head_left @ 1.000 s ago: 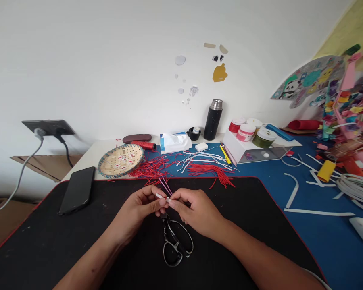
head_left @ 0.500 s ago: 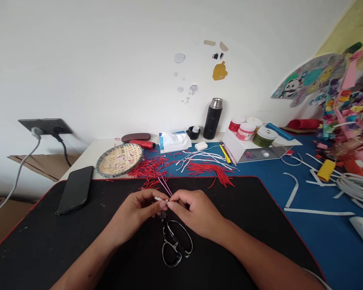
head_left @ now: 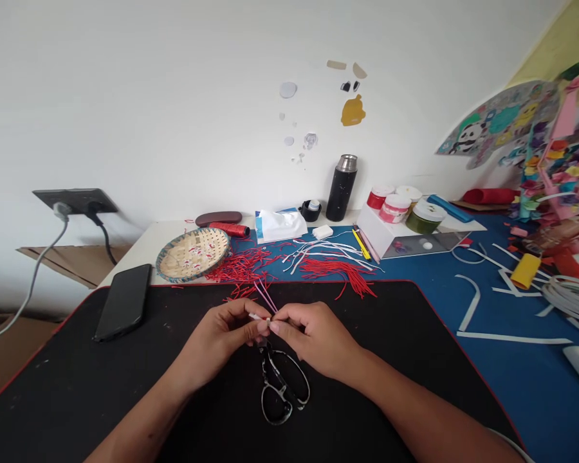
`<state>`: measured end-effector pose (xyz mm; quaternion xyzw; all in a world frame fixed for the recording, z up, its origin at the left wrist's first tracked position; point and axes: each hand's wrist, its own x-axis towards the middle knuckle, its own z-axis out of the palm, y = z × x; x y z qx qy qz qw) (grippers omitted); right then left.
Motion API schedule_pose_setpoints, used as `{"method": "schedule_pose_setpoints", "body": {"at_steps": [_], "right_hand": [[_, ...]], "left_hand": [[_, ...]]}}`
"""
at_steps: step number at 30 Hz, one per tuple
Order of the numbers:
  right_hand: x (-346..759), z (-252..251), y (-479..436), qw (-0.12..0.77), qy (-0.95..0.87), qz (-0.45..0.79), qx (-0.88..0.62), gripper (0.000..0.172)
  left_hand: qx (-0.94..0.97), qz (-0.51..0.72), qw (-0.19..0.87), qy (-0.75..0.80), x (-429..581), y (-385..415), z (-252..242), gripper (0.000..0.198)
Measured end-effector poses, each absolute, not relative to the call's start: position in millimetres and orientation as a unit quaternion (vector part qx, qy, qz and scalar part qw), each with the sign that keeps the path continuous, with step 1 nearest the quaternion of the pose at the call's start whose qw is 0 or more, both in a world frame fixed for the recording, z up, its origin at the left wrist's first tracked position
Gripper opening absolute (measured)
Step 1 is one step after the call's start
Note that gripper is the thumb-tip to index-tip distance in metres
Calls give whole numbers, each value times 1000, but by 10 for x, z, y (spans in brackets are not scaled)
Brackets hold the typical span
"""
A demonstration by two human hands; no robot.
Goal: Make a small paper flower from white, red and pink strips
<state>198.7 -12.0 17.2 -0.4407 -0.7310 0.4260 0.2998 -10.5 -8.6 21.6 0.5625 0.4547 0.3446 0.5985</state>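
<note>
My left hand (head_left: 234, 328) and my right hand (head_left: 313, 331) meet over the black mat, fingertips pinched together. Between them is a small white strip (head_left: 255, 316), largely covered by the fingers; both hands grip it. Thin pink-purple strands (head_left: 265, 296) stick up just beyond the fingertips, and I cannot tell whether they are held or lie on the mat. Below the hands rest black-handled scissors (head_left: 277, 402), their blades hidden under the fingers. Red cord pieces (head_left: 244, 267) lie scattered past the left hand, with a bundle of red cords (head_left: 342, 270) beyond the right.
A woven basket (head_left: 193, 254) and a phone (head_left: 123, 302) are at left. White cords (head_left: 318, 251), a tissue pack (head_left: 280, 225) and a black thermos (head_left: 341, 190) stand or lie at the back. Jars (head_left: 394, 209) sit on a white box; white strips (head_left: 514, 338) lie right.
The white piece between my fingertips has turned slightly, and less of it shows. Both hands stay pinched in nearly the same place; the whole view has shifted a little.
</note>
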Motion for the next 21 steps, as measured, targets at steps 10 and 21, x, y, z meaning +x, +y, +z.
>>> {"method": "schedule_pose_setpoints", "body": {"at_steps": [10,21], "right_hand": [[1980,201,-143,289,-706,475,-438,22],[1975,167,-137,311,-694,478,-440,19]], "left_hand": [[506,360,652,436,-122,-87,179,28],[404,402,687,451,-90,-63,205,28]]}}
